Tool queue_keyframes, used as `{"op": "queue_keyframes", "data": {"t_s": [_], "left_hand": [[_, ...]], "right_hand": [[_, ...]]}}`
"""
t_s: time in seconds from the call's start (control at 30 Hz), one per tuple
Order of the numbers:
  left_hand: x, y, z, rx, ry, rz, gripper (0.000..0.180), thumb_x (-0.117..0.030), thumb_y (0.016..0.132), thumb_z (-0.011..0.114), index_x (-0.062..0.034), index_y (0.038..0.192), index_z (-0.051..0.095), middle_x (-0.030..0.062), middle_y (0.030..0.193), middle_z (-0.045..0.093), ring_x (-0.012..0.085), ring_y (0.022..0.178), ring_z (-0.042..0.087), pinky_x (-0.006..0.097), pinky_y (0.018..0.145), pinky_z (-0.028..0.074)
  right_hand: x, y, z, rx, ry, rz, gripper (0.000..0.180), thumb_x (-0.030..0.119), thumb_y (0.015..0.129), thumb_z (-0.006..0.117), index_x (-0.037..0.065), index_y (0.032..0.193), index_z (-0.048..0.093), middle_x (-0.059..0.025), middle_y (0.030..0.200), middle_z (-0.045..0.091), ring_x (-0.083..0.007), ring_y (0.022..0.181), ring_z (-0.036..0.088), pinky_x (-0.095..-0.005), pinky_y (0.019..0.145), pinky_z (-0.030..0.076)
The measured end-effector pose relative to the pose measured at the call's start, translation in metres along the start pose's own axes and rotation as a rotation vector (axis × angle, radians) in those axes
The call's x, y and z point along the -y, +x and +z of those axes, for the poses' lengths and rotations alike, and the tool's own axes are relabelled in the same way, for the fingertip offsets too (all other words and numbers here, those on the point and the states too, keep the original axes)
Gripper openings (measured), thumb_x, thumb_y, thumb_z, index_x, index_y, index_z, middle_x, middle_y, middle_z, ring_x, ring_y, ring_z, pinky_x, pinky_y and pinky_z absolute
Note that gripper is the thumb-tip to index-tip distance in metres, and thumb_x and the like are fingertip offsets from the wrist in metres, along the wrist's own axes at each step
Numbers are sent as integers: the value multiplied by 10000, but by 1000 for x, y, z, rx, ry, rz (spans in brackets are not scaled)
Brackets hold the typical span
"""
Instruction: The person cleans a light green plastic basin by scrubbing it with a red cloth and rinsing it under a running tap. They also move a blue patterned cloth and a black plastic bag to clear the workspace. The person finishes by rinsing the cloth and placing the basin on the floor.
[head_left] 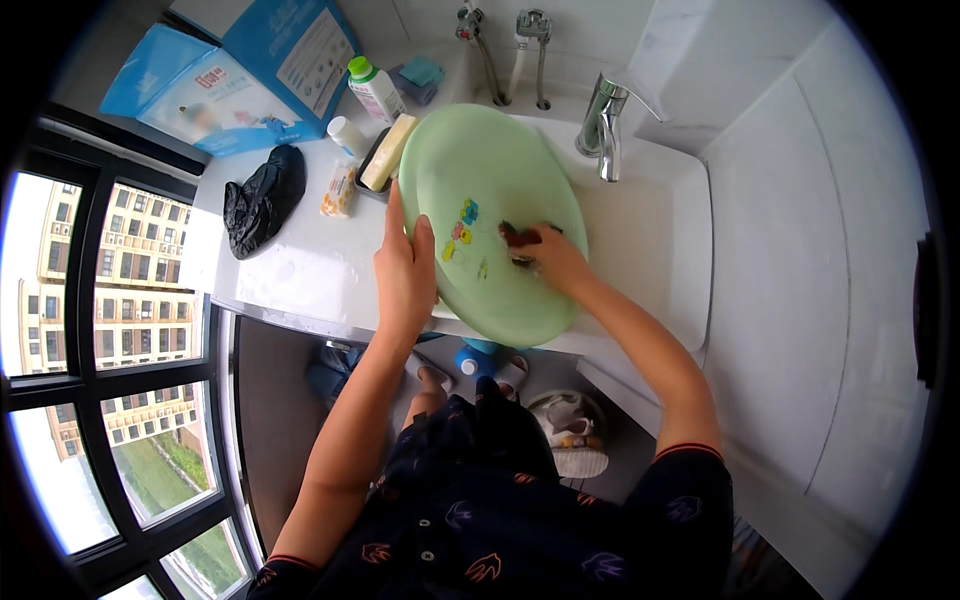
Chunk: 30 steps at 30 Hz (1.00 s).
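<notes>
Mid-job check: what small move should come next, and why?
I'd probably slide the right hand and its dark item slightly left, onto the cartoon prints: the item sits at the green basin just right of them, while the left hand holds the basin's left rim.

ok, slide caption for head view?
Left hand steadies a green basin; right hand holds a dark object against it.

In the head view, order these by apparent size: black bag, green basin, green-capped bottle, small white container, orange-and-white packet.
1. green basin
2. black bag
3. green-capped bottle
Small white container and orange-and-white packet look too alike to rank.
</notes>
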<state>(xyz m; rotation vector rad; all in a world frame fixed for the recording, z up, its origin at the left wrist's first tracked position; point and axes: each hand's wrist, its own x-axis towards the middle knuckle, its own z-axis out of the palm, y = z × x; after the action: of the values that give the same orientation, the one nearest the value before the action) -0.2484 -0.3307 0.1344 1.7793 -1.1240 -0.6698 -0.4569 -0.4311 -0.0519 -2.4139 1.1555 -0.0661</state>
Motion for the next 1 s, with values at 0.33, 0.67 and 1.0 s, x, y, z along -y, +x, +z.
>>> {"op": "queue_keyframes", "data": {"t_s": [0.33,0.67,1.0], "left_hand": [[-5,2,0,40,25,28,505,-157,973,441,-71,1446,289,226,825,653,346,735,656,386,691,494],[1,1,-3,46,-29,29,499,-158,969,445,-114,1445,300,235,892,650,372,785,646,389,734,489],[-5,0,-1,37,3,-5,507,-156,972,440,-108,1454,287,238,859,656,363,777,657,390,729,494]], "right_hand": [[46,168,-9,-1093,946,339,466,62,725,712,12,1118,467,-186,1126,474,-366,1068,454,-434,958,361],[156,68,-48,-546,1216,-330,444,-16,740,605,1,1145,422,-180,1136,434,-320,1114,455,-377,972,368],[80,166,-49,-1106,651,398,379,69,769,646,74,1092,448,-164,1125,442,-363,1048,475,-428,838,446]]}}
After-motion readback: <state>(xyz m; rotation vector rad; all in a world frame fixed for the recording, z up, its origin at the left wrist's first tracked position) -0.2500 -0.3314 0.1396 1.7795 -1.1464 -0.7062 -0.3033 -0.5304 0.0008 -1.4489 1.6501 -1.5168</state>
